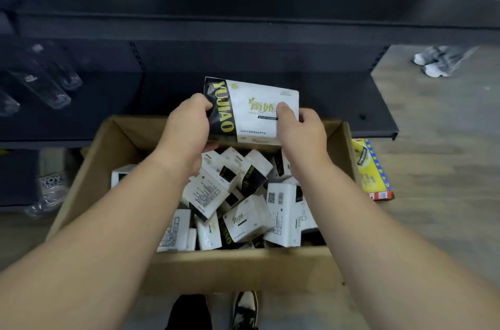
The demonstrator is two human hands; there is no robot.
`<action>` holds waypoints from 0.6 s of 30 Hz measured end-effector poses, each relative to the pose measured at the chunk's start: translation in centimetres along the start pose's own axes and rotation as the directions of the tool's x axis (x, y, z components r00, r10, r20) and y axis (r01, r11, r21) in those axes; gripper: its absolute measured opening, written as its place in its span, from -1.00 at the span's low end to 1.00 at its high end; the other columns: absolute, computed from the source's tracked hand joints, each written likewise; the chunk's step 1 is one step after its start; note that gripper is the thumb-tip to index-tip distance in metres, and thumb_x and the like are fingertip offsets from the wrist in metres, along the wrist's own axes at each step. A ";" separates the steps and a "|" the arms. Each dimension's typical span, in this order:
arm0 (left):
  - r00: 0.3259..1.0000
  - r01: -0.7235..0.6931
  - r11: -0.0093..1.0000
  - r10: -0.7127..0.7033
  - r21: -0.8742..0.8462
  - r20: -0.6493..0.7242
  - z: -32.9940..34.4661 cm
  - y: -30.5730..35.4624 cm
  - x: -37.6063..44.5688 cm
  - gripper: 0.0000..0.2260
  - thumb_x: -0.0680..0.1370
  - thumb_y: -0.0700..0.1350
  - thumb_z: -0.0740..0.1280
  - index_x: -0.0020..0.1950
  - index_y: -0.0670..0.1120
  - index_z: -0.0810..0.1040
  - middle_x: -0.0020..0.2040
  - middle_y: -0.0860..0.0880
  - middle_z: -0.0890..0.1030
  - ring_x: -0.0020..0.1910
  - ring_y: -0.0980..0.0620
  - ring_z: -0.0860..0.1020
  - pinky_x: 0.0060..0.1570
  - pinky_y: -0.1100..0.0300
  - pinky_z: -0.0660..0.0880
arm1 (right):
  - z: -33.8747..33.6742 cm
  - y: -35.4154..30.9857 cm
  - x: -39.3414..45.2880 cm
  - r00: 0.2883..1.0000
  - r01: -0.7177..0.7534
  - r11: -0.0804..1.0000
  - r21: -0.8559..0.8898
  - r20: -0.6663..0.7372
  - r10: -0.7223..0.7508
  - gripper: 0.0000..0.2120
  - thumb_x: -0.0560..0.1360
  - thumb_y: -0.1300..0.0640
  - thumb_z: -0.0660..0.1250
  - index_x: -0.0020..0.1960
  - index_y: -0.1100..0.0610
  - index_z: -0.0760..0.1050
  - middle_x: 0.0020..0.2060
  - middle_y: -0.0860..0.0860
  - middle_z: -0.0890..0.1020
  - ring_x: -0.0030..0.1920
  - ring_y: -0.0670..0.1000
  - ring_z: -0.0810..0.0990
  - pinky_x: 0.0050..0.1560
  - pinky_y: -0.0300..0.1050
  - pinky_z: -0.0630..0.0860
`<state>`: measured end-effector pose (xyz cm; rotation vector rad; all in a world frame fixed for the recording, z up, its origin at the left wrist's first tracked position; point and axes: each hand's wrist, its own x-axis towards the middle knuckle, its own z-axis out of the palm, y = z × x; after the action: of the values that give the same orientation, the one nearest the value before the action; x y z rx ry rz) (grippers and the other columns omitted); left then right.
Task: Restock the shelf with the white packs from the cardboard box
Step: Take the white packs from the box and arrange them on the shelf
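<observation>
The dark shelf fills the upper frame, its lower board bare behind the cardboard box at centre. I judge I am mid-carry: one white pack sits above the box's far rim, my left hand gripping its black end, my right hand pinching the other end. Next it must travel forward and land flat on that board. Many loose packs wait below. Clear bottles crowd the left; a yellow carton lies right.

Shop (dark display shelving)
</observation>
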<state>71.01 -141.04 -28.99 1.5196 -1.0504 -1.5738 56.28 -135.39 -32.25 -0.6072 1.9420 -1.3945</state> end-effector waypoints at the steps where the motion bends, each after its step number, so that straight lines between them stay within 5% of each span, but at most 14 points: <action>1: 1.000 -0.029 0.999 0.029 -0.020 0.004 0.1 0.9 -0.4 -0.82 0.56 -0.06 0.16 -0.02 0.00 0.55 -0.12 0.01 0.64 -0.03 -0.04 0.62 0.08 -0.10 0.58 | -0.3 -1.0 -0.1 0.999 0.033 0.999 0.006 -0.005 -0.033 -0.82 0.56 -0.13 0.29 -0.02 -0.02 0.45 -0.07 -0.11 0.60 -0.06 -0.09 0.58 -0.07 -0.12 0.53; 7: 0.982 -0.190 0.978 0.191 -0.083 0.003 0.7 6.0 -2.6 -0.79 0.55 -0.06 0.16 0.04 0.00 0.57 -0.14 0.07 0.63 -0.13 0.06 0.60 0.10 -0.10 0.57 | -2.1 -6.9 -0.8 0.978 0.209 0.976 0.053 -0.005 -0.209 -0.74 0.57 -0.12 0.27 0.13 0.04 0.47 -0.08 -0.17 0.57 -0.11 -0.18 0.53 -0.22 -0.24 0.41; 14: 0.932 -0.352 0.929 0.359 -0.111 0.051 0.7 10.9 -4.6 -0.72 0.55 -0.07 0.11 0.00 0.12 0.61 -0.01 0.01 0.65 -0.01 -0.01 0.59 0.19 -0.14 0.49 | -3.3 -12.1 -1.9 0.931 0.365 0.923 0.119 -0.046 -0.363 -0.79 0.57 -0.11 0.29 0.11 -0.02 0.45 -0.03 -0.16 0.62 -0.03 -0.14 0.60 -0.05 -0.17 0.55; 18: 0.917 -0.387 0.910 0.397 -0.150 0.043 0.2 13.0 -5.0 -0.72 0.56 -0.09 0.12 -0.07 0.12 0.62 -0.12 0.06 0.64 -0.06 0.02 0.59 0.19 -0.12 0.50 | -3.0 -14.3 -2.2 0.890 0.455 0.884 0.105 -0.094 -0.447 -0.85 0.57 -0.12 0.29 0.05 -0.08 0.42 -0.01 -0.14 0.62 0.00 -0.11 0.62 -0.01 -0.11 0.59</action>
<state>70.46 -142.07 -15.06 1.0814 -1.1761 -1.3913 55.41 -136.57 -17.59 -1.0125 1.8146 -1.8257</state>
